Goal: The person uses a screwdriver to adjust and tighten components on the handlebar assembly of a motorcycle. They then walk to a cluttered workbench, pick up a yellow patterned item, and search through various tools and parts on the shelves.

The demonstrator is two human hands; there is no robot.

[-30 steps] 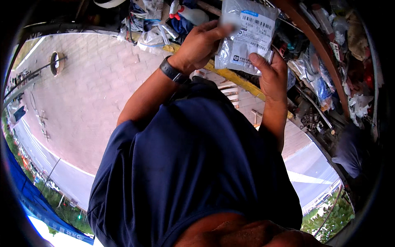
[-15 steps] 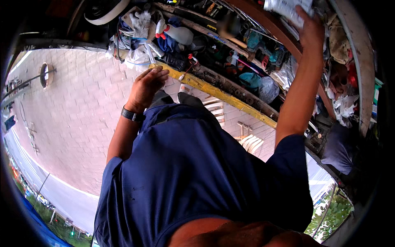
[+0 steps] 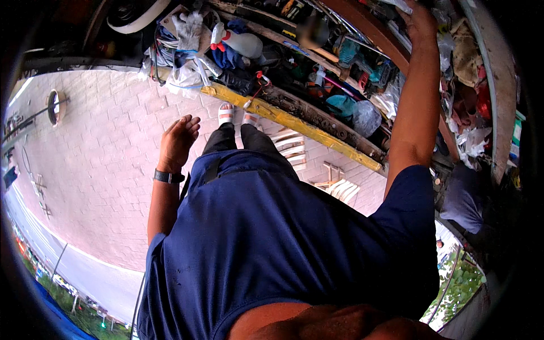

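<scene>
High at the upper right, my right hand [image 3: 420, 22] reaches over the cluttered shelf. Its fingers are closed on a whitish, shiny package [image 3: 401, 4], mostly cut off by the top edge of the picture; its kind cannot be made out. My left hand [image 3: 179, 141], with a dark watch at the wrist, hangs in the air beside my left hip. Its fingers are loosely bent with nothing in them, and it touches nothing.
A yellow-edged shelf [image 3: 294, 126] runs slantwise before me. On it lie a white spray bottle [image 3: 245, 44], teal power tools [image 3: 349, 52], a clear plastic bag [image 3: 367, 119] and cables. A brown metal beam [image 3: 391, 42] crosses near my right forearm. White slatted chairs [image 3: 343, 190] stand beyond my legs.
My right hand has moved up with the package, which now shows less. My left hand has drawn back from the shelf's yellow edge toward my hip. My sandalled feet have come into view.
</scene>
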